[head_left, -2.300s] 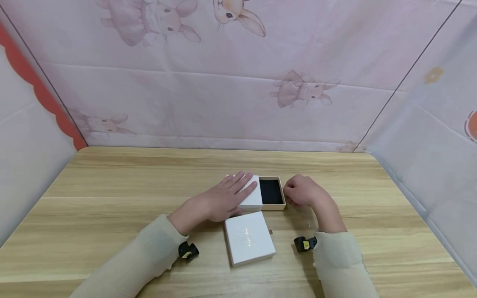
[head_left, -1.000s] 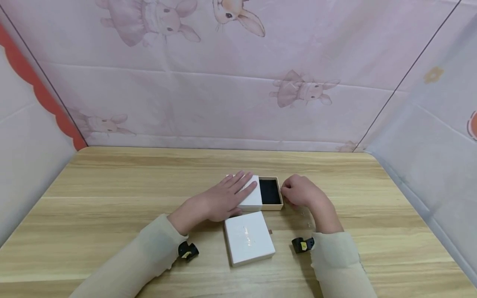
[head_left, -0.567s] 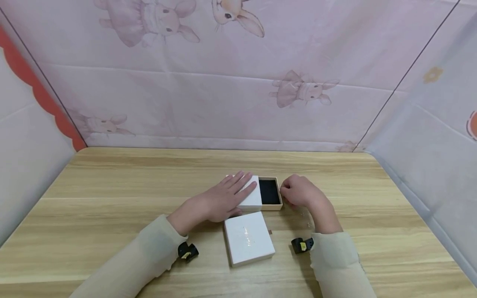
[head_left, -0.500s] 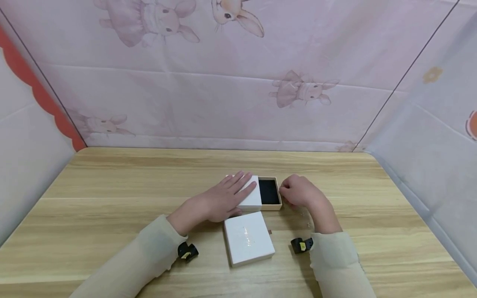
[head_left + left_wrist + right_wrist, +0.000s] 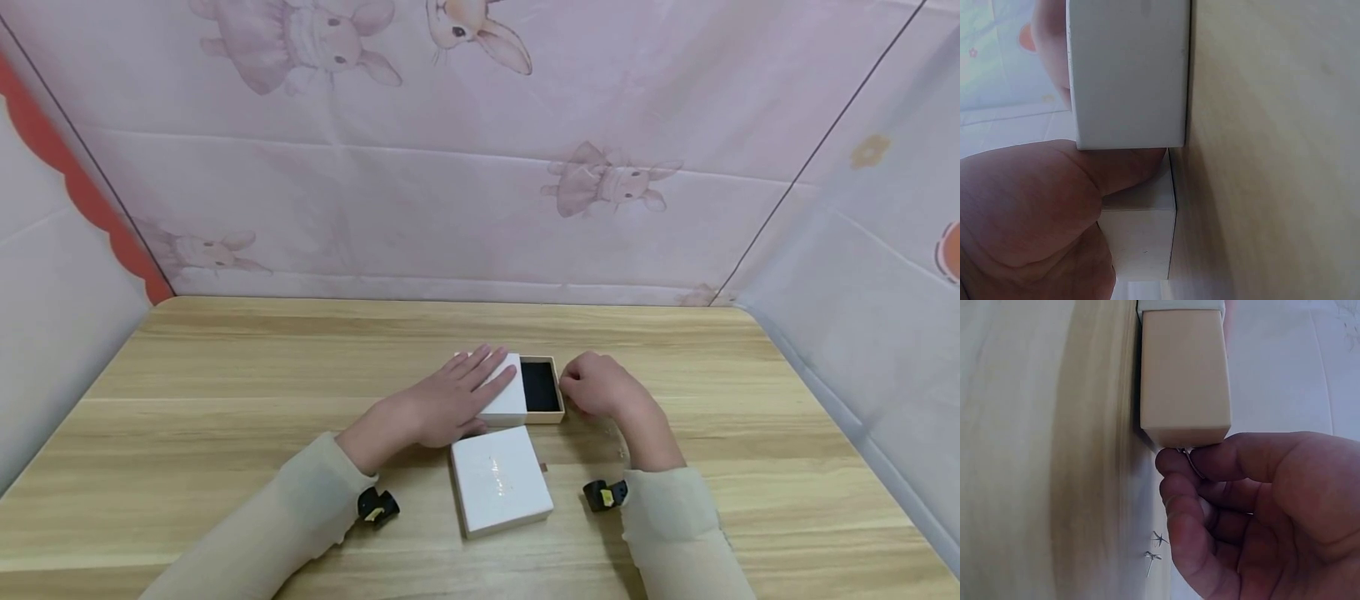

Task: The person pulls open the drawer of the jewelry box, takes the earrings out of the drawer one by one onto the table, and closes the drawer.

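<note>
A white drawer box (image 5: pixel 507 406) lies on the table, its tan tray (image 5: pixel 546 417) partly out to the right, showing a black lining (image 5: pixel 540 386). My left hand (image 5: pixel 442 404) rests flat on the white sleeve, fingers spread, its thumb down along the near side. At the tray's right end, my right hand (image 5: pixel 1241 506) pinches a thin pull tab (image 5: pixel 1192 464) between thumb and forefinger, other fingers curled. Most of that tab is hidden by the fingertips. Just in front sits a second white box (image 5: pixel 501 482), closed, with faint gold lettering and a small brown tab (image 5: pixel 543 467).
Small silvery star-shaped pieces (image 5: pixel 1159 539) lie near my right hand, too small to tell what they are. The wood-grain table (image 5: pixel 247 358) ends at a pink rabbit-print cloth backdrop (image 5: pixel 420 217). Pale cloth walls stand on both sides.
My right hand has moved slightly left, and the tray has slid a little further into its sleeve. The left hand and the lettered box have stayed put.
</note>
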Demonstrator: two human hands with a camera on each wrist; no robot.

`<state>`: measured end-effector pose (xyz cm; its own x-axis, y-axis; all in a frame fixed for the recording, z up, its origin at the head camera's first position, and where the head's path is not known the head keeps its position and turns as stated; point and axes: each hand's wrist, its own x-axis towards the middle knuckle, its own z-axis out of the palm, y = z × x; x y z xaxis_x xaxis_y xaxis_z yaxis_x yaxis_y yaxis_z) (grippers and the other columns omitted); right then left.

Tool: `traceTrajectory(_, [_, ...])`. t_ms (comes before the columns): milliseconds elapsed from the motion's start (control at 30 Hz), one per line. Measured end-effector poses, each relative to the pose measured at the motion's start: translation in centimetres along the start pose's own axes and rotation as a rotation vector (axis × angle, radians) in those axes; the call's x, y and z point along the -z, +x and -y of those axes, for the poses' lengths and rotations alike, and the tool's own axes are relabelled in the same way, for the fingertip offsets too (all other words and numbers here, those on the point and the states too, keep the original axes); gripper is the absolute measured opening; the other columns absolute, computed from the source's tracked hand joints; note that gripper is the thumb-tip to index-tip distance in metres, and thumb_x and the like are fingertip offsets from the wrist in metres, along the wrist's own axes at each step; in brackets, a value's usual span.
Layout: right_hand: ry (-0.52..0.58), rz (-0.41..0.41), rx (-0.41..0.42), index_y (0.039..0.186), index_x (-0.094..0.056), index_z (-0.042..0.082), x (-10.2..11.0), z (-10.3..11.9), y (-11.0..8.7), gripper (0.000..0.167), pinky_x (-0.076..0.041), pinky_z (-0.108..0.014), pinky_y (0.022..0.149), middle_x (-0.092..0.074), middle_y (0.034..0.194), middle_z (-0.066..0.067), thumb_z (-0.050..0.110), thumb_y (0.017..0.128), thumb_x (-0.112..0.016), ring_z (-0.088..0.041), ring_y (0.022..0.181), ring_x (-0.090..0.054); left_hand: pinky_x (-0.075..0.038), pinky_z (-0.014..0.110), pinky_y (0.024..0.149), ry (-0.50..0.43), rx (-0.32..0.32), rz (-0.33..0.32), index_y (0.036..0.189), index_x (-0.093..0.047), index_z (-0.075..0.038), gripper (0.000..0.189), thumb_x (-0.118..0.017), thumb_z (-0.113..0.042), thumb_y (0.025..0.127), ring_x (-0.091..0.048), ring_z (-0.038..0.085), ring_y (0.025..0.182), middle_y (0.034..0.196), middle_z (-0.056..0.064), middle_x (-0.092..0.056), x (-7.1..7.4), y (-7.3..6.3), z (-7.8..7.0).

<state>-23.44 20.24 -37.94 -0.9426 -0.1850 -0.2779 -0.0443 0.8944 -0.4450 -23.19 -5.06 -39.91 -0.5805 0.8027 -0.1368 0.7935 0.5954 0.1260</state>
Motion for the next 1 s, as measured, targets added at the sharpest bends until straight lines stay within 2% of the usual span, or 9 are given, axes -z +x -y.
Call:
traceTrajectory(500, [-0.011,-0.01,0.018,0.063,-0.058,0.008,-0.26,0.28,0.12,0.036,-0.04,-0.029,0.052,-0.05,0.051,-0.001,0.011,0.097,-0.047,-0.017,0.05,-0.047,-0.012,0.051,0.124,-0.001,0.007,0.007,0.162,-0.006,-0.011,0.076,-0.051,-0.032,0.104,0.001,0.034,0.154,0.168,0.015,0.003,0.19,0.03,-0.13])
traceTrajectory(1000, [-0.041,-0.034,0.023,0.068,-0.064,0.009,-0.5,0.79,0.33,0.031,-0.041,-0.029,0.052,-0.052,0.051,-0.001,0.013,0.095,-0.049,-0.017,0.05,-0.049,-0.012,0.051,0.124,0.002,0.011,0.007,0.162,-0.006,-0.011,0.077,-0.052,-0.033,0.104,0.0,0.034,0.155,0.168,0.015,0.002,0.19,0.04,-0.04])
